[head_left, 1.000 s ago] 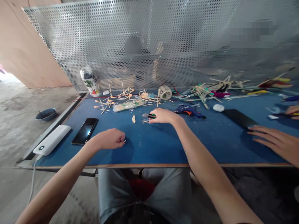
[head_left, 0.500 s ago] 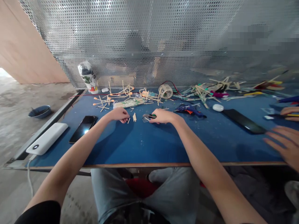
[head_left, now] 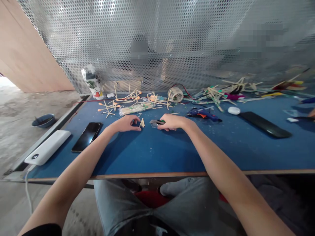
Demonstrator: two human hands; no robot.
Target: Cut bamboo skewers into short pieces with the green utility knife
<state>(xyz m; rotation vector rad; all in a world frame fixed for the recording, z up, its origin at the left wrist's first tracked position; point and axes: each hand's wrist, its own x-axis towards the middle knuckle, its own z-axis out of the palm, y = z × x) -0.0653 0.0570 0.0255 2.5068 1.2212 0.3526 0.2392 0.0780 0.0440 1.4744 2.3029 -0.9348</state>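
My left hand (head_left: 128,123) rests on the blue table, its thumb and fingers apart around nothing. Just off its fingertips lies a small row of short, pale wooden sticks (head_left: 143,123), side by side. To the right of them, my right hand (head_left: 170,122) is closed around a utility knife (head_left: 160,122), with the blade pointing left towards the sticks. A small clear piece (head_left: 154,126) shows under the blade; whether the hand touches it I cannot tell.
Behind my hands are stick frames (head_left: 131,97), a bagged stick bundle (head_left: 136,108) and a tape roll (head_left: 175,94). A blue glue gun (head_left: 204,114) lies right. A phone (head_left: 87,136) and white power bank (head_left: 48,147) lie left. Part of another person's hand (head_left: 312,113) shows far right.
My left hand has shifted slightly right and parted its fingers, letting go of a short stick, which lies beside the others. The other person's near hand has left the view.
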